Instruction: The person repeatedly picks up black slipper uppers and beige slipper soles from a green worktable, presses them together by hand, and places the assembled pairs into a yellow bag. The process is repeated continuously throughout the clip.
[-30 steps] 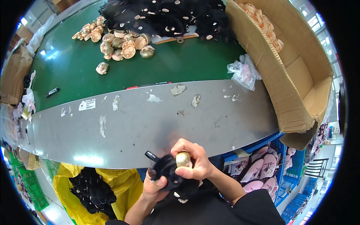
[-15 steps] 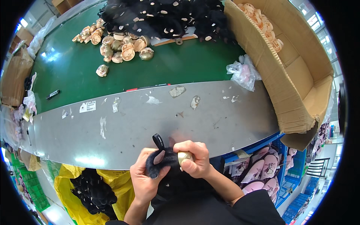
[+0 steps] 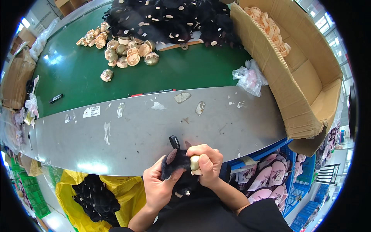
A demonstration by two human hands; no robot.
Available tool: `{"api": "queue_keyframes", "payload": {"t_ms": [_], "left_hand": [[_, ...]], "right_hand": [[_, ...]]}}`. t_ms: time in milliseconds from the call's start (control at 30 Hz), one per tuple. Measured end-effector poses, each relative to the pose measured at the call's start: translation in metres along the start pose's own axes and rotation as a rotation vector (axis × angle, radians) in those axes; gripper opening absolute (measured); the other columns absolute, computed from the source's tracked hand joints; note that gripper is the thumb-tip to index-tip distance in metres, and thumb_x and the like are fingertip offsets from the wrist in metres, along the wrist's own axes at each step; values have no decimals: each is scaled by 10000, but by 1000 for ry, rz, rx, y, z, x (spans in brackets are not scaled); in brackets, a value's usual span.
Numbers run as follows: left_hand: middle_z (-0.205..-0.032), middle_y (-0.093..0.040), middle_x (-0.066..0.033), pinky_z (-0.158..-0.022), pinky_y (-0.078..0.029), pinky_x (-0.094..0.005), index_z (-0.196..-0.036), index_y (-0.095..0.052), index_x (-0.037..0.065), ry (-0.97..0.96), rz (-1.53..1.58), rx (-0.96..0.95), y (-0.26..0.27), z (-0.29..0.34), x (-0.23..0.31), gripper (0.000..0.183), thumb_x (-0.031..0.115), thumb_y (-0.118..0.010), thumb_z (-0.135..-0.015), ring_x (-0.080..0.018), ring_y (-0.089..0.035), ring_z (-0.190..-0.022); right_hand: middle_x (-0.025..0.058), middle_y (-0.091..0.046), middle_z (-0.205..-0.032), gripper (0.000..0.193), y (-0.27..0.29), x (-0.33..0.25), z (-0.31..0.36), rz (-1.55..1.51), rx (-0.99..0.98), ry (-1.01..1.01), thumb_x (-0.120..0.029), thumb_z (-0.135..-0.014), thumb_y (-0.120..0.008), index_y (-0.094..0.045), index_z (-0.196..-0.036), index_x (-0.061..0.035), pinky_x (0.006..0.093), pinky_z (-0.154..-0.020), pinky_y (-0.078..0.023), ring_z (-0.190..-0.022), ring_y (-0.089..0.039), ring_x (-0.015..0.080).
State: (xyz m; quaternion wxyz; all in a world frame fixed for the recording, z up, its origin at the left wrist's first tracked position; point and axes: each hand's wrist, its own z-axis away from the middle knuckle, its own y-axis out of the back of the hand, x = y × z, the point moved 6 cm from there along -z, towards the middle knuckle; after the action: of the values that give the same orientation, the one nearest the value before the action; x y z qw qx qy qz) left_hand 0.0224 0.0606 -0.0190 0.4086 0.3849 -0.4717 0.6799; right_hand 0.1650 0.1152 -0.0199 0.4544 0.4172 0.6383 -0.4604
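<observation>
My left hand [image 3: 157, 186] is closed round a small black plush toy [image 3: 170, 167], its thumb pressing into the fur. The toy has dark pinkish-brown ears [image 3: 171, 156] and a black strap loop [image 3: 174, 142] standing up from its top. Between the thumb and fingers of my right hand [image 3: 211, 167] is a shiny gold and cream plastic shell [image 3: 195, 165], set against the toy's right side. Whether the shell is seated in the plush is hidden. Light-coloured feet [image 3: 183, 193] show below, over my dark clothing.
Across the green table [image 3: 174, 73] lie loose gold and cream shells [image 3: 132, 58] and a heap of black plush pieces [image 3: 166, 19]. A cardboard box [image 3: 266, 69] holds peach-coloured parts. A yellow bag [image 3: 127, 193] sits lower left; pink slippers [image 3: 276, 172] fill a blue crate lower right.
Both hands have shifted slightly right and down with the toy and shell. The toy is turned more upright, and its feet now show below.
</observation>
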Motion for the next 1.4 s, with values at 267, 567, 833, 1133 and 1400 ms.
{"api": "queue_keyframes", "payload": {"t_ms": [267,567,833,1133,1400], "left_hand": [[-981,-691,11,-807,-481,-210,-1179,-694,-45,30,47,0,-2,-2,-9,276,79,-749,-938,-52,-584,-897],[-926,-584,39,-719,-430,-186,-1038,-638,-4,-83,-63,-17,-8,5,5,140,9,-728,-932,-27,-533,-842],[-1010,-636,-7,-776,-478,-205,-1120,-628,-27,-219,-12,25,2,4,10,220,15,-732,-931,-43,-569,-914],[-933,-634,28,-736,-493,-187,-1058,-602,29,14,146,108,49,6,8,242,82,-785,-909,-13,-575,-821],[-1019,-640,9,-844,-492,-215,-1139,-617,4,-5,217,-20,61,12,8,264,23,-751,-912,-47,-587,-935]], "right_hand": [[102,-649,-708,395,-2,-12,4,477,36,533,-337,-1044,-540,-635,-947,34,304,-453,-420,-476,-536,181],[132,-688,-786,464,-3,-19,6,710,87,602,-387,-1014,-597,-658,-1042,72,302,-465,-446,-492,-559,185],[24,-568,-576,359,-23,-22,-7,849,82,574,-294,-982,-644,-736,-1100,33,290,-443,-369,-423,-466,151],[116,-701,-797,377,-56,-7,-18,406,-248,125,-262,-1054,-530,-699,-1231,25,285,-611,-501,-631,-657,191],[78,-625,-1210,834,-49,41,-3,-287,-574,-603,-554,-832,-801,-554,-1354,49,313,-979,-475,-1111,-579,148]]}}
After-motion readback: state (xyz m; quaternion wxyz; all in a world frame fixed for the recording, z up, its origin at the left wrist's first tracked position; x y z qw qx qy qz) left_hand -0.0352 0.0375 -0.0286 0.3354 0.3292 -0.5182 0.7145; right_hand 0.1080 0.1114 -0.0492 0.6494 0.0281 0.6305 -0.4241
